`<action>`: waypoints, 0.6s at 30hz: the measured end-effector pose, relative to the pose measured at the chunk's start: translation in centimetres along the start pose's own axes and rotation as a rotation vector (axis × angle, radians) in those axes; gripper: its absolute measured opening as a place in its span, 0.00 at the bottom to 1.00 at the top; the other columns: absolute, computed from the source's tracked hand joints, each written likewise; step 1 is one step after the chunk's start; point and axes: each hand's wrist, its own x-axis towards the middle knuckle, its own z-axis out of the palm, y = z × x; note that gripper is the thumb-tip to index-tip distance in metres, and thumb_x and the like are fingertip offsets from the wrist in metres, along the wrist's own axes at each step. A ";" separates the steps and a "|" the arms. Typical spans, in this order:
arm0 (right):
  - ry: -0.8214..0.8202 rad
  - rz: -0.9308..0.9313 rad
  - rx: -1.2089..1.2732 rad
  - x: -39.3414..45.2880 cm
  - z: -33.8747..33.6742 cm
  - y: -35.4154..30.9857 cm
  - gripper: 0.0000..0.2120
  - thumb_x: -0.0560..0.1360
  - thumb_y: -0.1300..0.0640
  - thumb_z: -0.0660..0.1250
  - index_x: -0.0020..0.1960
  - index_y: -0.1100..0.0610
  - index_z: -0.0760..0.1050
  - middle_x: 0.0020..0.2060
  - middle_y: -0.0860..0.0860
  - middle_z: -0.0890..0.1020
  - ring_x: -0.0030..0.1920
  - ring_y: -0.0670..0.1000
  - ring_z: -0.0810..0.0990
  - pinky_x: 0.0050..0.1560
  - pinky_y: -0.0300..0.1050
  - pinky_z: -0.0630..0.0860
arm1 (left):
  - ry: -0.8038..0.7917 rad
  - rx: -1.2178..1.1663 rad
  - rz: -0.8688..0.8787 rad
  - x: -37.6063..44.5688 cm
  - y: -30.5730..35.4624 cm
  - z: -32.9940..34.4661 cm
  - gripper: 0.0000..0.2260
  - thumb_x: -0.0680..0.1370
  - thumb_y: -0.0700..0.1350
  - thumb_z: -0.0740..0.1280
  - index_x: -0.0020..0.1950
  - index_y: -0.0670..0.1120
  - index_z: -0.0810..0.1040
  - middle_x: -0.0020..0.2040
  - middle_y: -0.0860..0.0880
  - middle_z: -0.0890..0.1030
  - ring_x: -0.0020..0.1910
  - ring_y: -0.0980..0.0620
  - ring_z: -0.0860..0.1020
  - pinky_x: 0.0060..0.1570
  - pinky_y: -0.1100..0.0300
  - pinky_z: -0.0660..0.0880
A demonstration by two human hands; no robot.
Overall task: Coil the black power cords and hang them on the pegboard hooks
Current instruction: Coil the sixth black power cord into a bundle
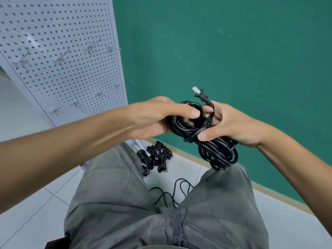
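Both hands grip the coiled cord [206,133] in mid-air — left hand [154,119] fingers curled round its top loop, right hand [231,126] pinching the wrap. The plug [200,95] end sticks out loose — the wrap could unwind before reaching the pegboard [59,51] hooks.

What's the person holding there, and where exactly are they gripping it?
A coiled black cord, in both hands: the left hand grips the upper loops, the right hand pinches the wrapped middle, just below the plug.

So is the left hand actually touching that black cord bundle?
Touching. The head view shows the left hand thumb hooked through a loop of the coiled power cord.
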 end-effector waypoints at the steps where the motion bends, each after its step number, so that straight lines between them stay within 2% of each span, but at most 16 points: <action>1: 0.007 -0.009 -0.013 -0.1 0.0 -0.1 0.51 0.57 0.49 0.87 0.65 0.72 0.62 0.53 0.54 0.71 0.55 0.55 0.74 0.62 0.63 0.68 | 0.024 -0.063 0.025 0.0 -0.4 0.3 0.09 0.72 0.43 0.70 0.43 0.37 0.84 0.45 0.42 0.85 0.44 0.50 0.82 0.60 0.56 0.77; 4: -0.007 0.009 -0.030 -0.4 -0.1 0.2 0.43 0.58 0.54 0.86 0.61 0.68 0.65 0.51 0.54 0.72 0.54 0.54 0.74 0.62 0.62 0.69 | 0.012 -0.122 0.049 0.2 -1.4 0.4 0.07 0.73 0.45 0.71 0.39 0.44 0.85 0.40 0.47 0.83 0.42 0.52 0.81 0.56 0.58 0.79; 6: -0.009 0.024 -0.036 -0.4 -0.2 0.4 0.39 0.61 0.59 0.83 0.62 0.69 0.65 0.51 0.54 0.75 0.54 0.54 0.76 0.65 0.66 0.71 | 0.029 -0.153 0.053 0.3 -1.7 0.5 0.08 0.71 0.49 0.74 0.38 0.44 0.83 0.36 0.50 0.82 0.38 0.54 0.81 0.52 0.61 0.79; 7: -0.008 0.018 -0.045 -0.5 -0.2 0.3 0.36 0.64 0.62 0.82 0.63 0.70 0.66 0.52 0.54 0.77 0.55 0.53 0.78 0.66 0.64 0.73 | 0.047 -0.176 0.057 0.4 -1.7 0.6 0.11 0.71 0.50 0.75 0.44 0.42 0.82 0.33 0.52 0.80 0.36 0.56 0.80 0.50 0.62 0.78; 8: -0.004 -0.002 -0.054 -0.5 -0.2 0.1 0.32 0.65 0.66 0.81 0.63 0.68 0.69 0.52 0.51 0.81 0.56 0.51 0.80 0.65 0.56 0.77 | 0.068 -0.189 0.068 0.4 -1.5 0.7 0.14 0.74 0.49 0.74 0.52 0.41 0.81 0.31 0.55 0.77 0.34 0.57 0.78 0.47 0.64 0.78; 9: -0.016 -0.023 -0.062 -0.6 -0.2 -0.2 0.30 0.65 0.68 0.80 0.63 0.61 0.73 0.53 0.48 0.83 0.56 0.49 0.82 0.63 0.48 0.77 | 0.090 -0.190 0.088 0.6 -1.3 1.0 0.16 0.76 0.48 0.73 0.59 0.40 0.80 0.30 0.56 0.75 0.33 0.58 0.75 0.44 0.66 0.77; 10: -0.023 -0.039 -0.064 -0.6 -0.2 -0.5 0.30 0.65 0.69 0.79 0.63 0.56 0.74 0.53 0.46 0.84 0.57 0.48 0.83 0.61 0.43 0.77 | 0.103 -0.189 0.110 0.7 -1.2 1.1 0.15 0.77 0.47 0.72 0.61 0.41 0.80 0.30 0.57 0.73 0.32 0.59 0.72 0.42 0.68 0.75; 11: -0.026 -0.055 -0.059 -0.7 -0.2 -0.7 0.30 0.65 0.69 0.78 0.64 0.56 0.74 0.54 0.46 0.84 0.58 0.48 0.83 0.61 0.41 0.77 | 0.107 -0.181 0.126 0.8 -1.0 1.3 0.13 0.77 0.47 0.71 0.59 0.43 0.82 0.30 0.58 0.72 0.32 0.59 0.69 0.40 0.69 0.72; 12: -0.012 -0.056 -0.047 -0.5 -0.2 -0.8 0.31 0.64 0.70 0.78 0.65 0.62 0.72 0.55 0.49 0.83 0.58 0.50 0.83 0.61 0.43 0.78 | 0.115 -0.171 0.133 0.8 -0.8 1.4 0.10 0.77 0.47 0.71 0.56 0.45 0.83 0.30 0.58 0.71 0.31 0.59 0.67 0.38 0.69 0.70; 14: 0.018 -0.045 -0.033 -0.2 -0.4 -0.5 0.38 0.63 0.70 0.81 0.66 0.74 0.63 0.56 0.56 0.80 0.58 0.52 0.83 0.64 0.53 0.79 | 0.116 -0.169 0.147 1.0 -0.8 1.3 0.04 0.77 0.47 0.72 0.46 0.48 0.84 0.29 0.56 0.67 0.29 0.59 0.66 0.36 0.68 0.67; 16: 0.022 -0.049 -0.033 -0.2 0.0 -0.6 0.39 0.63 0.68 0.81 0.66 0.73 0.63 0.56 0.61 0.80 0.58 0.54 0.83 0.66 0.59 0.76 | 0.134 -0.193 0.159 1.1 -1.0 1.2 0.06 0.76 0.47 0.70 0.42 0.47 0.77 0.29 0.54 0.66 0.26 0.59 0.66 0.34 0.66 0.67; 18: 0.037 -0.075 -0.077 -0.2 0.3 -0.6 0.35 0.63 0.68 0.82 0.64 0.65 0.69 0.57 0.59 0.83 0.57 0.54 0.85 0.62 0.51 0.80 | 0.166 -0.218 0.185 1.1 -1.2 1.1 0.10 0.75 0.45 0.71 0.45 0.47 0.70 0.27 0.53 0.67 0.24 0.58 0.66 0.37 0.60 0.65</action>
